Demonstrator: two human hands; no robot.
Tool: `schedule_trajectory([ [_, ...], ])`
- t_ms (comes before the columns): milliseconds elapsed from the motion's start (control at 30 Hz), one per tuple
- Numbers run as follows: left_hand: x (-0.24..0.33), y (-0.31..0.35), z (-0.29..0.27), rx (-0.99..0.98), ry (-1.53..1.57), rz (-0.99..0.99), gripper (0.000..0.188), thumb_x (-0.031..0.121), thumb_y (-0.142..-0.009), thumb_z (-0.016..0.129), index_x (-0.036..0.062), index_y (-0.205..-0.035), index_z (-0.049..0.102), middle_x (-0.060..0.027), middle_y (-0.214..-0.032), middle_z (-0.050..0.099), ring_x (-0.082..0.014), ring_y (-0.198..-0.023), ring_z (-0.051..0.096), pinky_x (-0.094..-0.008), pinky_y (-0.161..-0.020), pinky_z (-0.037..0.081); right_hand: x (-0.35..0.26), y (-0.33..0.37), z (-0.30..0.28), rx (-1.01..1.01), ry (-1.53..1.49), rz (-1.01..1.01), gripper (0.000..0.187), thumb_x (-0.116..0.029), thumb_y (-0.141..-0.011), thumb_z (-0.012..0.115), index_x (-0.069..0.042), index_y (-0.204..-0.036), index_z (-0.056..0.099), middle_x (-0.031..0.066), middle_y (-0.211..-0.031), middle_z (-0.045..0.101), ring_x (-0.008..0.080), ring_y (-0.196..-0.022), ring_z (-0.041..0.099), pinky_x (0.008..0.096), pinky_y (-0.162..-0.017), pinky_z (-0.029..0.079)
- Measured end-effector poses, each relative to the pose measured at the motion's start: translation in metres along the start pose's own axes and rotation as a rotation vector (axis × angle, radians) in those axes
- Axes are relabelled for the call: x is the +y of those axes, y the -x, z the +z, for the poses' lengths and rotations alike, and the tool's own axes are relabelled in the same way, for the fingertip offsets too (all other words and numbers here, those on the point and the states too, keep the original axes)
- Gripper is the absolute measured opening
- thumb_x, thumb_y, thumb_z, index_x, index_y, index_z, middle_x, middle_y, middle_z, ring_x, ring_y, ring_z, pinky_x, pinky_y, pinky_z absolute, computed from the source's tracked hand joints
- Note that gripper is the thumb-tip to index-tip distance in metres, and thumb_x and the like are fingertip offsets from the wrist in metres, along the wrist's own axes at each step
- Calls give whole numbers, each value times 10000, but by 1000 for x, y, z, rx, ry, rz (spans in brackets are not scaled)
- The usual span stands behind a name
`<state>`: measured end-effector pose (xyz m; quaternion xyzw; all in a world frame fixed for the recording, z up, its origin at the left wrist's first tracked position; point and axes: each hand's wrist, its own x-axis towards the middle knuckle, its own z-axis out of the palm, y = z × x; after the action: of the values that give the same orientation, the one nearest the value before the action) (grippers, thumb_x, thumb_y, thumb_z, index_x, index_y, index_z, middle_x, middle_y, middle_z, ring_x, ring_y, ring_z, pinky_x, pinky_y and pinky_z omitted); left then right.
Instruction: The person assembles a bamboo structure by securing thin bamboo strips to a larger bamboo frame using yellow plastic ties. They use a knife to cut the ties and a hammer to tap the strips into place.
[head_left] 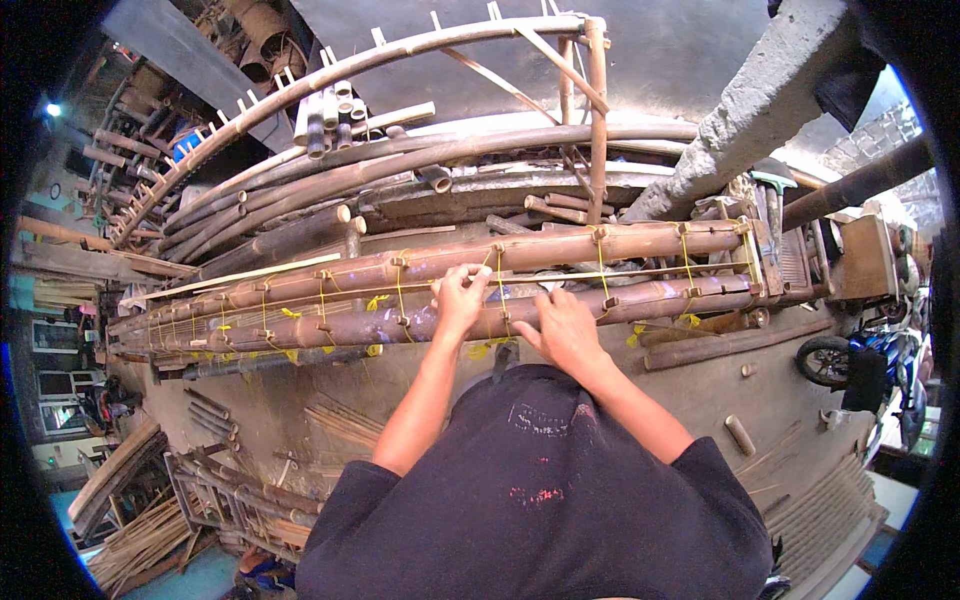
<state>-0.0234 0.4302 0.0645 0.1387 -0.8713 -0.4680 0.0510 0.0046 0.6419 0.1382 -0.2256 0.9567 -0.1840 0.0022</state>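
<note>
Stands with both arms stretched over two long brown bamboo poles lying side by side, the far pole (640, 239) and the near pole (655, 299), running from left to right in front of the body. Pinches yellow cord (489, 257) between thumb and fingers of the left hand (460, 296), close to the near-side edge of the far pole, with the remaining fingers curled in. Rests the right hand (563, 326) over the near pole, with fingers bent toward the gap and thumb spread out to the left; cannot tell of any grip at its partly hidden fingertips. Shows more yellow cord crossing the gap at intervals, hitched around short pegs (612, 303) on both poles, and a wooden crosspiece (750, 256) at their right end. Beyond the far pole, shows a pegged bamboo arch (400, 48) and a concrete column (735, 115). On the floor (680, 400), toward its right edge, has a motorcycle (880, 365); nearer the body, a short bamboo piece (740, 436).
</note>
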Motion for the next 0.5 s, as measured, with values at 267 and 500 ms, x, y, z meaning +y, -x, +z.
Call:
schedule_trajectory([
  [267,72,-79,-122,-362,1359,-105,564,445,-1097,356,-23,-1219,648,-147,-1170,681,-243,-1167,621,-361,-969,499,0,-4,51,-65,-214,-17,250,-235,-888,669,4,-935,611,211,-1032,597,407,-982,606,511,-819,509],
  [500,18,-49,-72,-306,-327,356,319,279,-990,544,14,-1081,697,-237,-1066,699,-415,-1020,657,-471,-896,513,-22,13,24,114,-750,-8,205,-147,-983,553,47,-980,620,226,-1163,576,382,-1155,538,445,-1024,430],
])
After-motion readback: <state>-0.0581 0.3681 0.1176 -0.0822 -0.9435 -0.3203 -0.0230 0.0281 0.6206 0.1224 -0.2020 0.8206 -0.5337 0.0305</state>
